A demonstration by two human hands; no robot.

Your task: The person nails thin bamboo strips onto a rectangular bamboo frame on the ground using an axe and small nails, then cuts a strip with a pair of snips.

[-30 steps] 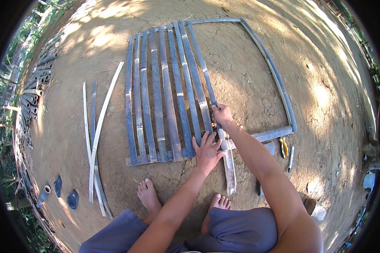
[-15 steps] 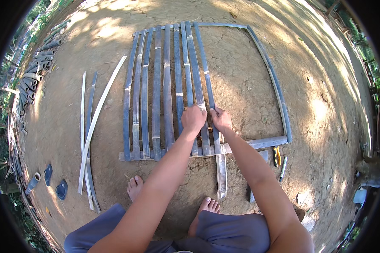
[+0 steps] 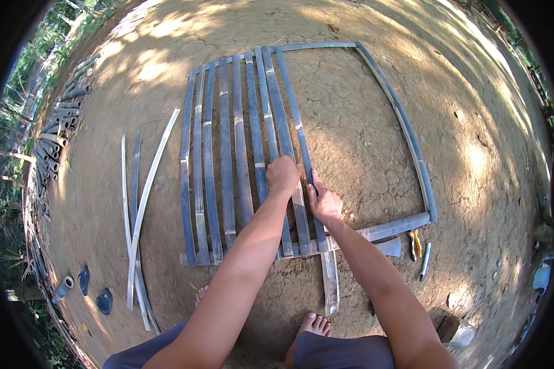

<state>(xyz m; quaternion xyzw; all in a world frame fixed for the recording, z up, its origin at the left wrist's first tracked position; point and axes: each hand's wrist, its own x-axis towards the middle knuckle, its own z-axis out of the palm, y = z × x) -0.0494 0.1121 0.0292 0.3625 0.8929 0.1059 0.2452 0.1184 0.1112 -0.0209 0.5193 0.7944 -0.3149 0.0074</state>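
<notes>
Before me on the ground lies a bamboo frame (image 3: 391,229) with several dark bamboo slats laid lengthwise across its left part. My left hand (image 3: 283,176) is closed over the second slat from the right (image 3: 285,136), its thumb toward the gap. Just to its right, my right hand (image 3: 326,203) holds the edge of the rightmost bamboo slat (image 3: 300,134), index finger extended along it; the fingertips underneath are hidden. Under the near rail, a pale split bamboo piece (image 3: 330,286) sticks out toward my foot.
Loose bamboo strips (image 3: 143,200) lie crossed to the left, near a pair of sandals (image 3: 104,301) and a short bamboo tube (image 3: 63,289). Yellow-handled pliers (image 3: 415,245), a marker (image 3: 425,261) and a flat grey blade (image 3: 389,247) lie at right. Cut bamboo (image 3: 52,144) is piled far left.
The whole view has shifted, so the frame sits lower. My right hand has slid nearer along the rightmost slat, its index finger now stretched out. My left hand stays on its slat.
</notes>
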